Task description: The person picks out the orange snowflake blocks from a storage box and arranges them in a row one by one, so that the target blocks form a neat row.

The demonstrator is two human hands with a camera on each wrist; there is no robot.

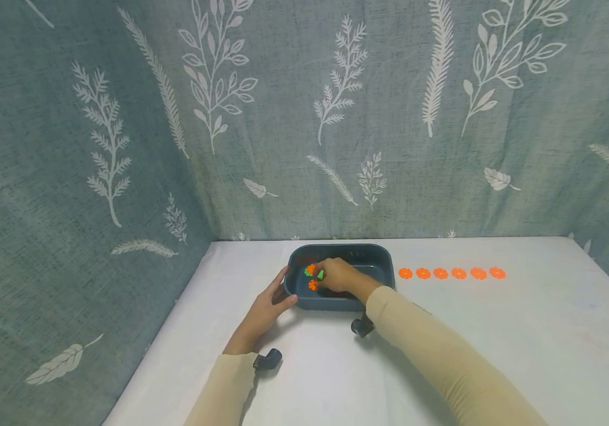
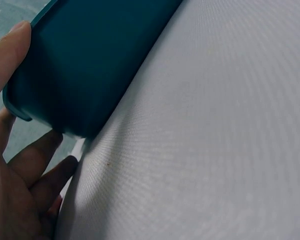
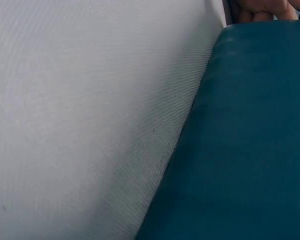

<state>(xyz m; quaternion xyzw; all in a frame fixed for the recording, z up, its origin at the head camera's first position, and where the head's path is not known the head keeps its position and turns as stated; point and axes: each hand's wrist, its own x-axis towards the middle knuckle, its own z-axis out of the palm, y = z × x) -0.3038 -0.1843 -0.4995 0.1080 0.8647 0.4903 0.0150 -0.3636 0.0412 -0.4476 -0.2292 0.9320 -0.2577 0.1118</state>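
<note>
Right hand in 1 dark tray; left hand, fingers spread, touches its left edge.
6 orange pieces lie right; near side, tabletop runs wide; whether right fingers pinch anything, I cannot tell.

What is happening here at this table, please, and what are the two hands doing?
A person's left hand holds the left end of a dark bin on the white table. The right hand reaches inside, among orange pieces and green pieces; whether it grips one is hard to tell. Beside the bin, to its right, six orange flower shapes lie in a row.
</note>
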